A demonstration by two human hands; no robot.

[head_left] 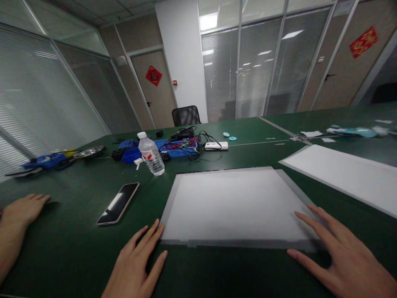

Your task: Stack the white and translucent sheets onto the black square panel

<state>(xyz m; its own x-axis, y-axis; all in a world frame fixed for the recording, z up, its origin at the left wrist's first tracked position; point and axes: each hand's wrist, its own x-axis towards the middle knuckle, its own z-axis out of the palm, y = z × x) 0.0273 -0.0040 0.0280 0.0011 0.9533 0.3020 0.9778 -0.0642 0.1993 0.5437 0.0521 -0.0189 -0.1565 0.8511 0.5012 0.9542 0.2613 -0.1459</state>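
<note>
A large white sheet with a grey border point(235, 203) lies flat on the green table point(71, 244) in front of me. My left hand point(138, 263) rests open, fingers spread, its fingertips touching the sheet's near left corner. My right hand point(341, 256) lies open with fingers stretched onto the sheet's near right corner. Neither hand holds anything.
Another person's hand point(18, 213) lies flat at the far left. A phone point(118, 203) lies left of the sheet, with a water bottle point(151, 154) behind it. Blue trays with cables point(173, 148), a white box point(216, 145), a second white sheet point(344, 174) and an office chair point(186, 115) lie beyond.
</note>
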